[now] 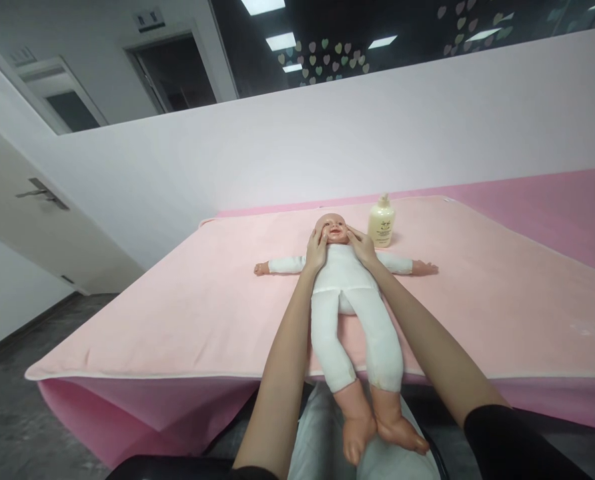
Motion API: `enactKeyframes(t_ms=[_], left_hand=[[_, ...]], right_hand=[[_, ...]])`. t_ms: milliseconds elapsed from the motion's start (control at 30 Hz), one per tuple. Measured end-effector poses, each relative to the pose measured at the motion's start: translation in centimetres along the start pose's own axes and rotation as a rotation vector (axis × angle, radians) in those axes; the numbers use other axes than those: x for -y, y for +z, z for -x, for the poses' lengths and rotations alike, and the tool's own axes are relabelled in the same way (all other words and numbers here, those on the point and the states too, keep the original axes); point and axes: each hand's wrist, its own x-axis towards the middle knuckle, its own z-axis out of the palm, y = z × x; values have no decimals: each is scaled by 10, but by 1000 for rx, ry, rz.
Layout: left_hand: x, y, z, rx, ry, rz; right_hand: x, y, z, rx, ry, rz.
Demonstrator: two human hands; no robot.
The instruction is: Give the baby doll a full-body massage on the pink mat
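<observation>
A baby doll (345,267) with a white cloth body lies on its back, head away from me, arms spread out to both sides. Its bare feet hang over the near table edge above my lap. My left hand (317,248) lies along the cheek on the left of the picture, fingers stretched out against the face. On the opposite cheek rests my right hand (361,245), its fingers also extended and touching near the mouth. Neither hand is wrapped around anything. A pale yellow pump bottle (381,221) stands upright just beyond my right hand.
A light pink blanket (177,300) covers the table over a darker pink cloth (142,413) that drapes off the front. Behind it rises a white wall (297,147) with a dark window above. At left is a door (32,220) with a metal handle.
</observation>
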Motion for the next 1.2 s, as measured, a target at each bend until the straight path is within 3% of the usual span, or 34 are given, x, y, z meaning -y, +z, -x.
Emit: enactKeyframes(t_ms=[467, 633, 867, 1033, 1133, 1200], left_hand=[[12, 4, -4, -41, 27, 70], [19, 5, -4, -72, 14, 131], [18, 1, 0, -136, -97, 101], [8, 1, 0, -132, -145, 67], [0, 0, 4, -144, -202, 43], [-7, 0, 7, -216, -251, 15]], right_hand=[[0, 0, -1, -32, -7, 14], [4, -2, -3, 30, -12, 68], [47, -24, -33, 253, -12, 552], [87, -47, -49, 34, -60, 248], [100, -68, -54, -126, -141, 239], [101, -85, -59, -238, -222, 286]])
